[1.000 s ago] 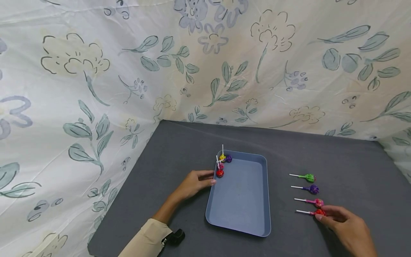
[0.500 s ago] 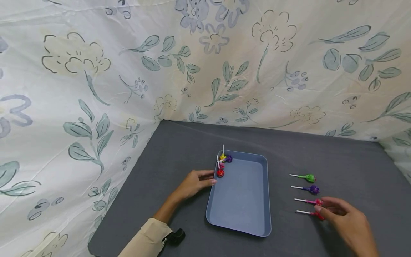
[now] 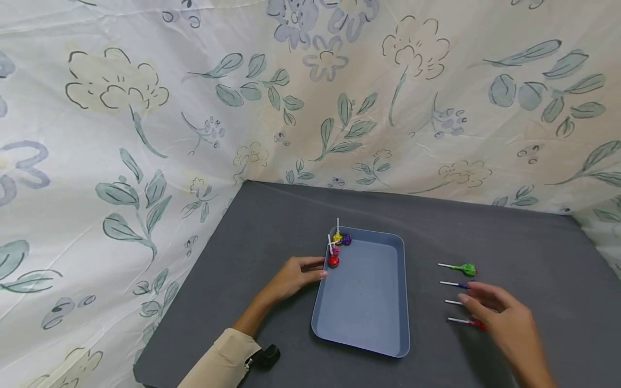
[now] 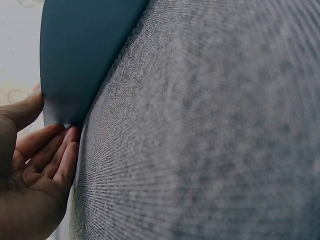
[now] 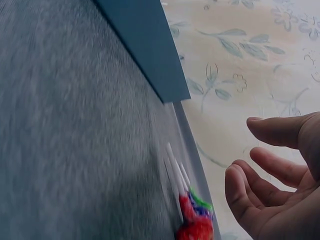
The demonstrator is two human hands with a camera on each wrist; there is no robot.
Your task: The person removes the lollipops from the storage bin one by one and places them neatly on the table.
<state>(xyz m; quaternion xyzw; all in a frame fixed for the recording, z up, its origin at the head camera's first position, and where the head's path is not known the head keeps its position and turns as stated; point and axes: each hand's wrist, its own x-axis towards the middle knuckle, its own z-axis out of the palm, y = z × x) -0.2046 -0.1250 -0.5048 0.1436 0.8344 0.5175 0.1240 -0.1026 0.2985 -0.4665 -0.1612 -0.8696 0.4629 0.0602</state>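
Note:
My left hand (image 3: 295,277) holds the left side of a blue-grey tray (image 3: 361,302). In the left wrist view its thumb lies at the rim and its fingertips meet the outer wall low down. My right hand (image 3: 502,318) hovers over a row of lollipops on the right, fingers loosely bent with nothing between them. Beneath it are a purple lollipop (image 3: 448,283) and another whose white stick (image 3: 453,302) shows, their heads hidden. A red lollipop (image 3: 477,324) is partly covered. Beyond the fingers lies a green lollipop (image 3: 469,269).
At the tray's upper left corner sit a yellow lollipop (image 3: 337,237), a purple lollipop (image 3: 346,240), a pink lollipop (image 3: 335,250) and a red lollipop (image 3: 333,261). Dark grey cloth (image 3: 286,215) covers the table. Floral fabric (image 3: 349,108) hangs behind and at the left.
My right hand has let go of the red lollipop at the row's near end and moved up and away over the row. The left hand stays at the tray.

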